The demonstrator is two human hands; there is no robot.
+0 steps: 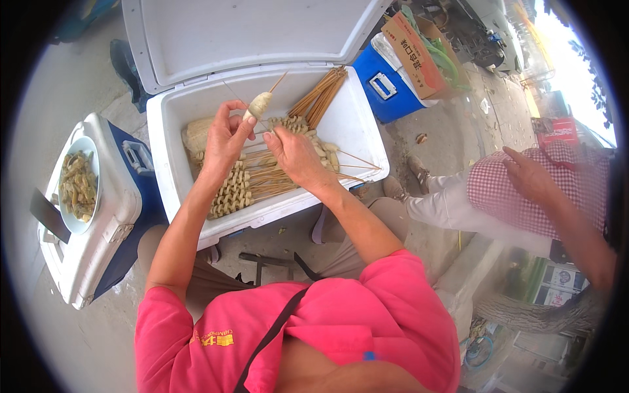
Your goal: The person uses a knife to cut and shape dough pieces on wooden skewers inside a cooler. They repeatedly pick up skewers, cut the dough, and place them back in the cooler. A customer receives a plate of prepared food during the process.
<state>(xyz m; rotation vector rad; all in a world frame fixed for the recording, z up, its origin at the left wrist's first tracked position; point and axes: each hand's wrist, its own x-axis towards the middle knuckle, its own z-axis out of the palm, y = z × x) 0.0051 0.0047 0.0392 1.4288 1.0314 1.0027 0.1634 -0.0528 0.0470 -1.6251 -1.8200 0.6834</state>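
Observation:
Over an open white cool box (366,123), my left hand (228,130) grips a pale, rolled piece of food (258,105) with a wooden skewer (278,82) sticking out of its upper end. My right hand (297,154) is just to the right, with thumb and fingertips pinched by a thin stick that runs towards the left hand; how far it reaches is hidden. Below both hands, rows of skewered, spiral-cut food (233,191) lie in the box. A bundle of bare wooden skewers (322,98) leans in its back right corner.
At the left, a bowl of food pieces (78,186) sits on a blue-and-white cool box (115,206), beside a dark blade (46,216). A cardboard box (413,56) rests on another blue cool box (381,83) at the back right. A person in a checked apron (530,182) stands at the right.

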